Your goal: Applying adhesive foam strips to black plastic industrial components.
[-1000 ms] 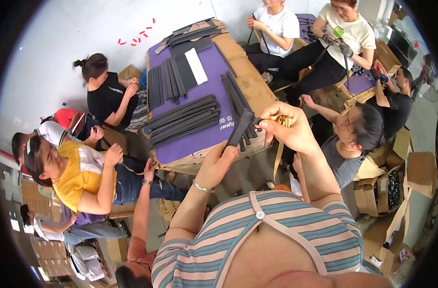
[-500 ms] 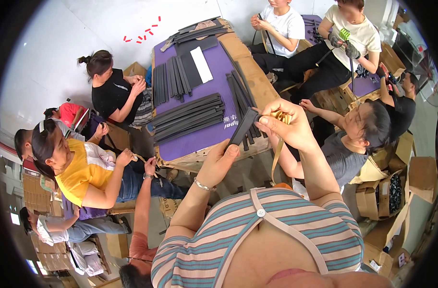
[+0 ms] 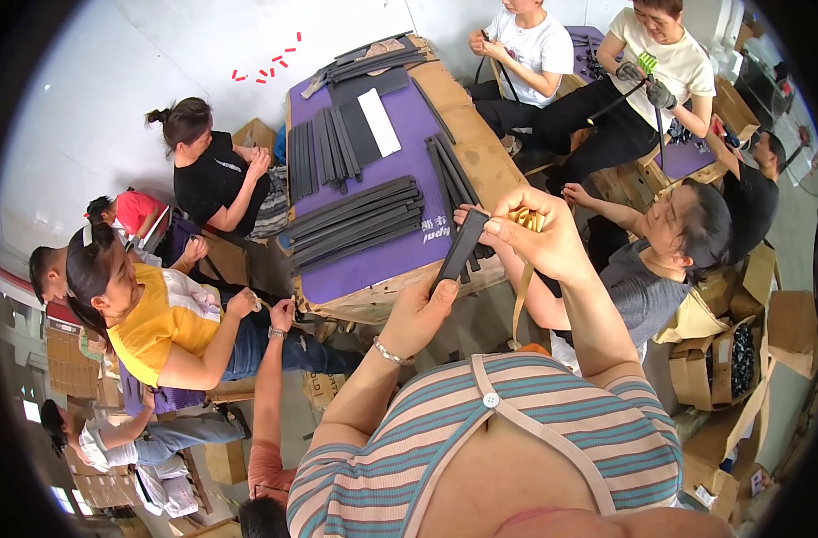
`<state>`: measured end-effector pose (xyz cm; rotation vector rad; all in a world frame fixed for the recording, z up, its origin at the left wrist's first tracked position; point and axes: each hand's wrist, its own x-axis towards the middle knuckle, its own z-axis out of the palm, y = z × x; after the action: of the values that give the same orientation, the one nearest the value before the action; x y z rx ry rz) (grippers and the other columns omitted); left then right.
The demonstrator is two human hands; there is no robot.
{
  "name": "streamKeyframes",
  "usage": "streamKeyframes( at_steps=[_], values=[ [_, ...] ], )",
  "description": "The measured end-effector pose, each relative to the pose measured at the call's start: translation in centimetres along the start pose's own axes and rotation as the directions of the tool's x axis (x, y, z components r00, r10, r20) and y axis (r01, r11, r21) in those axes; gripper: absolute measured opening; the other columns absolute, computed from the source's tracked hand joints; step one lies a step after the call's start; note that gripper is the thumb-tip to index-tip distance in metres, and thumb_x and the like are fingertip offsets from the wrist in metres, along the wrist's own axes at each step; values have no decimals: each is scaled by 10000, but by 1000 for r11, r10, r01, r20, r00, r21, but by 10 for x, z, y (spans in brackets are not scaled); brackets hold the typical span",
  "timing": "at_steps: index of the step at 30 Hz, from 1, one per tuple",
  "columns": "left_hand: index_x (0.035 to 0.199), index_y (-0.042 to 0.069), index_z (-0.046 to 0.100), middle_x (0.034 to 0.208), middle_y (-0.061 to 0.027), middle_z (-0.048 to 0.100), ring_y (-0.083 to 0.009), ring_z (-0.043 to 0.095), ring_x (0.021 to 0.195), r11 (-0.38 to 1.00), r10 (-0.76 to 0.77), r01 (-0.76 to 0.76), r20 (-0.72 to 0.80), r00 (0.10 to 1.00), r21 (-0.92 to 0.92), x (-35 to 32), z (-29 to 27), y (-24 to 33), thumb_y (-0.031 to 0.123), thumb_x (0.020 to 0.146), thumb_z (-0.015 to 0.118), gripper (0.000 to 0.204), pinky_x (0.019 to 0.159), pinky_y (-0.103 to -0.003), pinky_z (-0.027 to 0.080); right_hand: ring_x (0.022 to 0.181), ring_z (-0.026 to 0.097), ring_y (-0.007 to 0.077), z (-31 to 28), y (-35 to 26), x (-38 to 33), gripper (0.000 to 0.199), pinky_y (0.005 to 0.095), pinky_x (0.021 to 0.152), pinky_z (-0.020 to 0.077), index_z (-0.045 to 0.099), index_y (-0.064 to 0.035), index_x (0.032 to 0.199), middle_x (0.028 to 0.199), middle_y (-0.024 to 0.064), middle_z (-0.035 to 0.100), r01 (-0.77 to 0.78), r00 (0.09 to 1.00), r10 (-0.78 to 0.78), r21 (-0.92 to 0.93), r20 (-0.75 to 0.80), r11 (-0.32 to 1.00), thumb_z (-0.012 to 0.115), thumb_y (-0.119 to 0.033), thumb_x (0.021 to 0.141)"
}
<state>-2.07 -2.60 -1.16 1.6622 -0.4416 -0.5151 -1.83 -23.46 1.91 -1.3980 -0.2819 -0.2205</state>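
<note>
A flat black strip (image 3: 464, 244), folded fabric or webbing by its look, slants up between my two hands in front of the table's near corner. My left hand (image 3: 415, 321) is closed on its lower end, thumb along the edge. At the upper end, my right hand (image 3: 545, 235) pinches the strip between thumb and finger. A narrow yellow ribbon (image 3: 520, 300) is bunched in that same hand, and its tail hangs down toward my chest. The fingertips behind the strip are hidden.
Ahead stands a table with a purple mat (image 3: 333, 285), bearing piles of black strips (image 3: 355, 220) and a white strip (image 3: 378, 122). Co-workers sit close on both sides; one in grey (image 3: 633, 260) is near my right arm. Open cartons (image 3: 700, 372) stand at the right.
My left hand has shifted slightly down and right, and the black strip stands a little steeper. My right hand keeps its pinch at nearly the same place.
</note>
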Motion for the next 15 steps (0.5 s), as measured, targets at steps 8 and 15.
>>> streamKeyframes(
  at_steps=[8,15],
  values=[
    [708,49,473,529,-1,435,-71,370,417,813,-22,198,311,950,-548,3,-10,-10,436,820,560,412,387,-199,267,525,462,-3,-5,-14,-4,137,141,448,334,557,-40,811,664,-39,548,-125,990,119,89,70,988,681,-34,752],
    [796,9,517,518,-13,430,-71,327,404,840,30,134,292,956,-527,-3,-15,-3,377,804,602,378,361,-221,228,598,507,27,-5,-24,-10,172,164,512,394,555,-27,810,701,-13,568,-143,988,135,119,72,983,696,13,720]
  ],
)
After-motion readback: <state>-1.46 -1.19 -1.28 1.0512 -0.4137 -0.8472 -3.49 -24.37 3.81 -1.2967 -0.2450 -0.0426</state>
